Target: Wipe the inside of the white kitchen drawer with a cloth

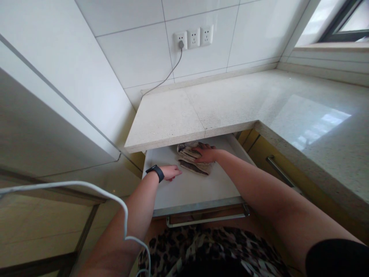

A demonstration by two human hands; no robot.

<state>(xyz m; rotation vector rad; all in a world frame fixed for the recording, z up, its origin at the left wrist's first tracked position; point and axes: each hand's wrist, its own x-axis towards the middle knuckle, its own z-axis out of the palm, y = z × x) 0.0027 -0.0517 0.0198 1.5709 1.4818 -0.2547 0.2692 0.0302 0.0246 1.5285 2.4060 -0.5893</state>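
Observation:
A white drawer [198,188] is pulled out under the stone countertop [230,104]. At its back lies a folded patterned cloth [190,158] in beige and dark tones. My right hand [206,154] rests on top of the cloth with its fingers spread flat over it. My left hand [170,172] lies on the drawer's white bottom just left of the cloth, its fingers stretched toward it and holding nothing. A black band [155,172] is on my left wrist.
The drawer's metal handle [206,219] is near my body. A yellow cabinet front with a bar handle [281,173] stands at right. A socket strip [193,37] with a grey cable is on the tiled wall. A white cable [86,187] crosses the lower left.

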